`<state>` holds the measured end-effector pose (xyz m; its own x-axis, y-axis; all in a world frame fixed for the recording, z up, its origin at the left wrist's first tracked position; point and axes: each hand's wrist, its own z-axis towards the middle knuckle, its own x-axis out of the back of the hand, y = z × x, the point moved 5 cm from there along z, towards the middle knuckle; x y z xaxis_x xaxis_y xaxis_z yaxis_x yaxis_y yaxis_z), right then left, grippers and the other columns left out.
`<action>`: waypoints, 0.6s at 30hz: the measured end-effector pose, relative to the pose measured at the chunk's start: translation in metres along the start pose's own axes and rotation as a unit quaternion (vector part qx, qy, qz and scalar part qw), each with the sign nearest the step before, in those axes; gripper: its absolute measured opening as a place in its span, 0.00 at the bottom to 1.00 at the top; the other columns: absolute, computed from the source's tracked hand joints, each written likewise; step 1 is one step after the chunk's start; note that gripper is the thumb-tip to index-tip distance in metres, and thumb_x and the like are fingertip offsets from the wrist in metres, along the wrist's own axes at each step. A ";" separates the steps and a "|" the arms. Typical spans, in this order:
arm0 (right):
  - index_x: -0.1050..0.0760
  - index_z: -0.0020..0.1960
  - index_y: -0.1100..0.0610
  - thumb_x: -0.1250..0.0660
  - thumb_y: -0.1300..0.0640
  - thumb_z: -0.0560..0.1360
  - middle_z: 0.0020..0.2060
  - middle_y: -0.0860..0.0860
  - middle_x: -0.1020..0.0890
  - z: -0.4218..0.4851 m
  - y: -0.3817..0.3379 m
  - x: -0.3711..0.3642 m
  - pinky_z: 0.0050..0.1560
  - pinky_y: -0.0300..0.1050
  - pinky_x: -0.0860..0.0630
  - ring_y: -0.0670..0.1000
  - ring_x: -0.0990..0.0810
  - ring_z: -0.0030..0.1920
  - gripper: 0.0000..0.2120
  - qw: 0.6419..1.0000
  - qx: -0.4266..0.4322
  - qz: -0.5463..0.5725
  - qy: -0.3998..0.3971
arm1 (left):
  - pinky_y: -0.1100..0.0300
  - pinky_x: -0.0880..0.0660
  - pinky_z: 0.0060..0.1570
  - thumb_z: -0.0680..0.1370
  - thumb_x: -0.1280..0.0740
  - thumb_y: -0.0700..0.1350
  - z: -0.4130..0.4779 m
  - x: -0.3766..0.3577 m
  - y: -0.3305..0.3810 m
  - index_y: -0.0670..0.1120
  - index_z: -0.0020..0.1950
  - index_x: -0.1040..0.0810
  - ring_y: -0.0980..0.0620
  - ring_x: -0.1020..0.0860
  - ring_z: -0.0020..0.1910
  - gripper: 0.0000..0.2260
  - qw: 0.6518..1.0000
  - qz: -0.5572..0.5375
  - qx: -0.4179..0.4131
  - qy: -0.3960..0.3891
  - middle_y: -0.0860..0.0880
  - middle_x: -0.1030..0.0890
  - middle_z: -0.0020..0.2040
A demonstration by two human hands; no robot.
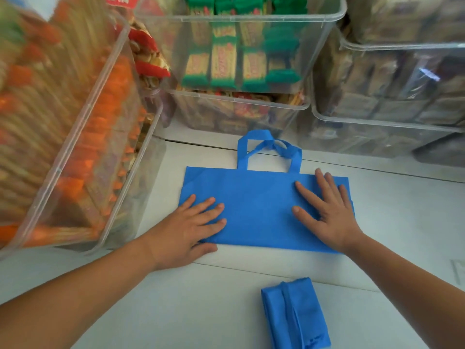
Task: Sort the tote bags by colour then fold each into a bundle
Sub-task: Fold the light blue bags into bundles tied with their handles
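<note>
— Pressing flat on the blue tote bag [259, 210] with both hands?
— Yes. Pressing with the left hand [187, 227] on the near left corner, fingers straight and spread, thumb lying along the near edge. Gripping nothing.
— And with the right hand [329, 210]?
— Much the same: laid palm-down on the right end of the bag, fingers straight and fanned, pinching nothing.
— Lying where, the bag?
— Spread flat on the white table [402, 222], wider than deep, with faint slanting creases. Handles [269, 149] pointing away, crossed over each other, ending near the foot of the bins.
— Anything else blue?
— Lying nearer the body, apart from the flat bag: a folded blue bundle [295, 316], on the same table.
— And behind?
— Stacked along the far side: clear centre bins [239, 79], the upper one filled with green-ended snack packets. Stacked to the right, clear right bins [390, 96] with brownish packets, too blurred to tell more. Standing on the left, close beside the left forearm, a large left bin [83, 137] packed with orange-ended packets.
</note>
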<state>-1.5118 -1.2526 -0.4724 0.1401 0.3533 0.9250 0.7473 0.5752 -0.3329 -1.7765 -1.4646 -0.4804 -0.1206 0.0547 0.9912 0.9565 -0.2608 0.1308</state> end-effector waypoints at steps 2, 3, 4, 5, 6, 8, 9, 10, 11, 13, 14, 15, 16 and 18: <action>0.37 0.77 0.33 0.44 0.27 0.76 0.83 0.47 0.49 -0.014 -0.010 0.010 0.80 0.64 0.57 0.54 0.54 0.83 0.31 0.995 0.086 -0.008 0.049 | 0.37 0.32 0.72 0.85 0.51 0.61 0.002 0.003 -0.003 0.53 0.73 0.24 0.43 0.33 0.77 0.25 1.000 0.013 0.000 -0.023 0.49 0.29 0.77; 0.33 0.76 0.36 0.41 0.28 0.76 0.82 0.49 0.44 -0.022 -0.014 0.010 0.78 0.67 0.49 0.56 0.48 0.82 0.31 0.988 0.141 -0.025 0.054 | 0.38 0.31 0.71 0.86 0.54 0.60 0.004 0.006 -0.002 0.53 0.71 0.22 0.44 0.31 0.76 0.26 0.999 0.017 0.008 -0.034 0.49 0.27 0.76; 0.29 0.75 0.39 0.40 0.27 0.76 0.80 0.51 0.38 -0.031 -0.017 0.007 0.76 0.68 0.42 0.57 0.41 0.80 0.31 0.982 0.182 -0.034 0.046 | 0.38 0.31 0.71 0.86 0.57 0.60 0.006 0.008 -0.002 0.53 0.70 0.21 0.44 0.30 0.76 0.29 0.999 0.005 0.020 -0.041 0.49 0.26 0.75; 0.27 0.74 0.41 0.40 0.26 0.76 0.78 0.50 0.34 -0.038 -0.017 0.004 0.74 0.68 0.36 0.57 0.37 0.78 0.32 0.979 0.200 -0.035 0.034 | 0.40 0.33 0.73 0.86 0.59 0.62 0.008 0.010 -0.001 0.52 0.69 0.20 0.46 0.31 0.76 0.31 0.998 -0.028 0.038 -0.045 0.50 0.26 0.75; 0.26 0.73 0.42 0.40 0.25 0.75 0.77 0.49 0.32 -0.042 -0.014 0.002 0.74 0.66 0.34 0.56 0.35 0.78 0.33 0.978 0.202 -0.034 0.025 | 0.42 0.37 0.76 0.84 0.60 0.64 0.010 0.013 -0.001 0.52 0.69 0.20 0.48 0.33 0.77 0.34 0.994 -0.076 0.063 -0.043 0.52 0.26 0.75; 0.24 0.72 0.43 0.40 0.26 0.76 0.76 0.46 0.30 -0.047 -0.007 0.004 0.73 0.63 0.31 0.53 0.33 0.77 0.32 0.980 0.193 -0.031 0.021 | 0.51 0.42 0.80 0.82 0.57 0.69 0.012 0.015 -0.008 0.52 0.69 0.20 0.57 0.36 0.78 0.35 0.969 -0.188 0.138 -0.081 0.57 0.28 0.75; 0.22 0.70 0.43 0.40 0.28 0.77 0.75 0.45 0.28 -0.049 -0.004 0.010 0.70 0.61 0.26 0.52 0.30 0.75 0.29 0.981 0.190 -0.026 0.027 | 0.53 0.39 0.78 0.82 0.53 0.68 0.014 0.019 -0.013 0.53 0.67 0.19 0.59 0.32 0.76 0.31 0.954 -0.228 0.174 -0.089 0.59 0.24 0.72; 0.20 0.67 0.43 0.40 0.31 0.78 0.74 0.43 0.27 -0.049 0.001 0.018 0.64 0.58 0.21 0.50 0.25 0.72 0.26 0.982 0.184 -0.017 0.034 | 0.54 0.31 0.73 0.82 0.48 0.65 0.017 0.025 -0.016 0.54 0.61 0.17 0.59 0.24 0.68 0.25 0.942 -0.256 0.201 -0.084 0.59 0.18 0.64; 0.18 0.64 0.42 0.41 0.32 0.79 0.74 0.41 0.27 -0.048 0.007 0.027 0.57 0.54 0.18 0.48 0.21 0.67 0.23 0.985 0.169 0.001 0.033 | 0.53 0.24 0.61 0.83 0.45 0.63 0.020 0.033 -0.018 0.53 0.51 0.18 0.56 0.19 0.55 0.20 0.934 -0.271 0.222 -0.072 0.56 0.15 0.51; 0.17 0.58 0.41 0.43 0.31 0.79 0.76 0.36 0.34 -0.042 0.016 0.046 0.55 0.46 0.19 0.39 0.22 0.63 0.22 0.990 0.130 0.044 -0.003 | 0.52 0.28 0.41 0.84 0.43 0.59 0.023 0.045 -0.018 0.51 0.38 0.30 0.51 0.26 0.37 0.18 0.935 -0.250 0.245 -0.065 0.52 0.25 0.34; 0.17 0.55 0.40 0.44 0.31 0.78 0.77 0.33 0.37 -0.038 0.019 0.055 0.56 0.42 0.23 0.35 0.24 0.63 0.22 0.992 0.112 0.057 -0.028 | 0.53 0.32 0.38 0.85 0.43 0.58 0.024 0.050 -0.020 0.52 0.37 0.33 0.51 0.28 0.35 0.19 0.939 -0.217 0.258 -0.065 0.52 0.28 0.32; 0.18 0.53 0.40 0.44 0.31 0.77 0.76 0.31 0.39 -0.033 0.022 0.062 0.57 0.40 0.25 0.34 0.25 0.61 0.21 0.993 0.087 0.064 -0.053 | 0.53 0.35 0.37 0.85 0.43 0.58 0.027 0.055 -0.022 0.52 0.37 0.34 0.50 0.28 0.35 0.19 0.942 -0.181 0.276 -0.061 0.53 0.29 0.32; 0.18 0.52 0.40 0.42 0.32 0.76 0.74 0.31 0.36 -0.027 0.027 0.066 0.56 0.40 0.27 0.37 0.23 0.58 0.19 0.994 0.054 0.066 -0.069 | 0.53 0.36 0.37 0.85 0.44 0.59 0.030 0.058 -0.024 0.52 0.37 0.35 0.49 0.27 0.37 0.19 0.942 -0.153 0.292 -0.055 0.53 0.28 0.33; 0.17 0.53 0.43 0.37 0.37 0.77 0.61 0.37 0.20 -0.013 0.036 0.071 0.51 0.43 0.26 0.45 0.20 0.50 0.15 0.996 -0.021 0.079 -0.045 | 0.54 0.35 0.37 0.84 0.44 0.61 0.039 0.059 -0.027 0.51 0.38 0.34 0.47 0.26 0.39 0.19 0.940 -0.117 0.317 -0.055 0.54 0.26 0.36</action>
<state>-1.4663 -1.2166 -0.4160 0.2002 0.5029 0.8409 0.7470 0.4770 -0.4631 -1.7995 -1.4164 -0.4263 -0.3518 0.1467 0.9245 0.8775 0.3956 0.2711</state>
